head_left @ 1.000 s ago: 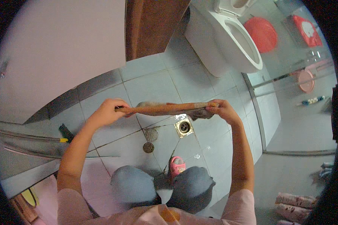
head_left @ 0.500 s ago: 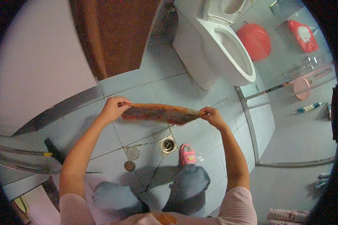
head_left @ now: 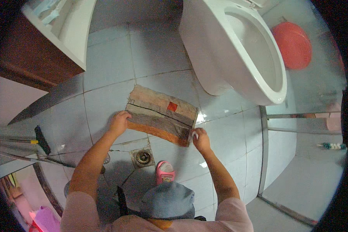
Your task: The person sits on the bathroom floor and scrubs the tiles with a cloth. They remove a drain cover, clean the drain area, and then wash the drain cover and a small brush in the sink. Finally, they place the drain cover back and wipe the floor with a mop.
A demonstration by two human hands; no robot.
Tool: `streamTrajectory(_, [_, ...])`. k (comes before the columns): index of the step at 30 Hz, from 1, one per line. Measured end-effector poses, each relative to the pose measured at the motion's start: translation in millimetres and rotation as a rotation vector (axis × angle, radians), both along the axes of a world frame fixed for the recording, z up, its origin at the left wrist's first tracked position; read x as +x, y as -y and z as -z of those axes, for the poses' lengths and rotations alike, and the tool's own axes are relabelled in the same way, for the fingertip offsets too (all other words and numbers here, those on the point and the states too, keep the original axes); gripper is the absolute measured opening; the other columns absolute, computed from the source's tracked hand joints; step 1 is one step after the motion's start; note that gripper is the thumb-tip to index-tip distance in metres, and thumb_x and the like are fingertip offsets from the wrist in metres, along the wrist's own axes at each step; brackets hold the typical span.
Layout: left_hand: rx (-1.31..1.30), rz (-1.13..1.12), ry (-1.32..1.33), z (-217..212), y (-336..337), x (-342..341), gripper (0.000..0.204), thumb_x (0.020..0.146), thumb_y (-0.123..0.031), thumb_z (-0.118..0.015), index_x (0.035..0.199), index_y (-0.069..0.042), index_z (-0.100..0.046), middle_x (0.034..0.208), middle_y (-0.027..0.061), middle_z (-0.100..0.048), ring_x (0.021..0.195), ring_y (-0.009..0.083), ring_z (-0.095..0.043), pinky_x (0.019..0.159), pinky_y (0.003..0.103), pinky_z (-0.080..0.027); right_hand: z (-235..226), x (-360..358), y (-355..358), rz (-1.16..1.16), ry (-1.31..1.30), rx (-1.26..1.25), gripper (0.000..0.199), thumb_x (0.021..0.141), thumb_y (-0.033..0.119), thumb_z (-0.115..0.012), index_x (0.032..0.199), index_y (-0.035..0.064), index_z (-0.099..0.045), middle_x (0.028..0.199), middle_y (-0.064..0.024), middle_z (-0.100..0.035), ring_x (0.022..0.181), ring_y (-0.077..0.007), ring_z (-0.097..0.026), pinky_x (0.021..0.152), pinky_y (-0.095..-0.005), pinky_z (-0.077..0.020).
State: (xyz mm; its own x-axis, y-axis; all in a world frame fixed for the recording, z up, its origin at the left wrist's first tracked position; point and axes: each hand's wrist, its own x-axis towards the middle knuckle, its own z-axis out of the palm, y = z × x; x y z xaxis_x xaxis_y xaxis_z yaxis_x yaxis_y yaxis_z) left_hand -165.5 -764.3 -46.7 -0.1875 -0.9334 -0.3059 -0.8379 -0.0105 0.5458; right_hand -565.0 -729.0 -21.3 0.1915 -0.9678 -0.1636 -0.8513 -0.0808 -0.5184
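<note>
A worn rectangular floor mat [head_left: 152, 101], beige, grey and orange with a small red square, is spread low over the tiles, its patterned face up. My left hand [head_left: 120, 122] is closed on its left edge, near the orange strip. At the right near corner, the fingers of my right hand [head_left: 200, 139] are bent in a pinch on the mat's edge. The far side of the mat seems to rest on the floor; whether the near side touches it I cannot tell.
Beyond the mat on the right stands a white toilet [head_left: 251, 50], a red basin [head_left: 292, 45] behind it. A square floor drain [head_left: 144, 156] lies near my pink slipper [head_left: 165, 172]. To the left are a black-headed squeegee [head_left: 41, 140] and a brown cabinet [head_left: 34, 50].
The mat, held stretched and hanging between my hands before, is now lowered and laid out toward the floor, its face showing. My view has shifted; both hands stay on its edge.
</note>
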Motion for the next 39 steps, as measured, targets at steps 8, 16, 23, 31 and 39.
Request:
streamTrajectory(8, [-0.282,0.015,0.177,26.4,96.0,-44.9,0.056,0.071,0.008,-0.043,0.124,-0.009,-0.043,0.13,0.0134,-0.04,0.122,0.0304,-0.034,0.1,0.041,-0.029,45.0,11.3,112.3,0.156,-0.094,-0.009,0.052,0.07,0.01,-0.062,0.118,0.0048,-0.045,0.106,-0.0215,-0.053,0.102,-0.0375,-0.047,0.088,-0.0429,-0.0392])
streamTrajectory(16, [-0.125,0.328,0.503,5.4,133.5,-44.7,0.044,0.07,-0.001,-0.05,0.113,-0.011,-0.051,0.103,0.009,-0.053,0.104,0.0278,-0.045,0.09,0.039,-0.034,18.6,14.2,88.7,-0.03,0.179,-0.145,0.019,0.064,-0.002,-0.058,0.082,0.0026,-0.057,0.082,-0.0155,-0.052,0.082,-0.0348,-0.049,0.073,-0.0417,-0.0414])
streamTrajectory(23, [-0.398,0.383,0.205,-16.7,79.7,-3.9,0.04,0.07,-0.016,-0.059,0.107,-0.005,-0.053,0.113,0.0148,-0.049,0.109,0.0307,-0.044,0.096,0.044,-0.031,-16.5,14.1,27.2,-0.225,0.303,-0.116,0.022,0.062,-0.008,-0.054,0.081,0.0024,-0.056,0.081,-0.0139,-0.051,0.079,-0.032,-0.05,0.067,-0.0374,-0.0428])
streamTrajectory(31, [-0.455,0.467,0.185,5.8,51.0,-81.2,0.045,0.068,-0.033,-0.064,0.103,-0.007,-0.054,0.11,0.0111,-0.049,0.109,0.0284,-0.043,0.102,0.049,-0.02,-15.5,12.9,48.4,0.03,0.44,0.015,0.016,0.067,-0.004,-0.055,0.081,0.0032,-0.055,0.079,-0.0126,-0.051,0.071,-0.0265,-0.052,0.06,-0.0314,-0.0437])
streamTrajectory(39, [-0.624,0.192,0.205,-1.9,46.9,-48.0,0.022,0.064,-0.008,-0.057,0.085,-0.006,-0.053,0.099,0.0089,-0.051,0.1,0.0255,-0.046,0.094,0.043,-0.03,-41.7,13.2,38.1,-0.253,0.319,0.021,0.018,0.063,-0.007,-0.055,0.076,0.0048,-0.055,0.078,-0.011,-0.05,0.076,-0.0291,-0.051,0.066,-0.0355,-0.043])
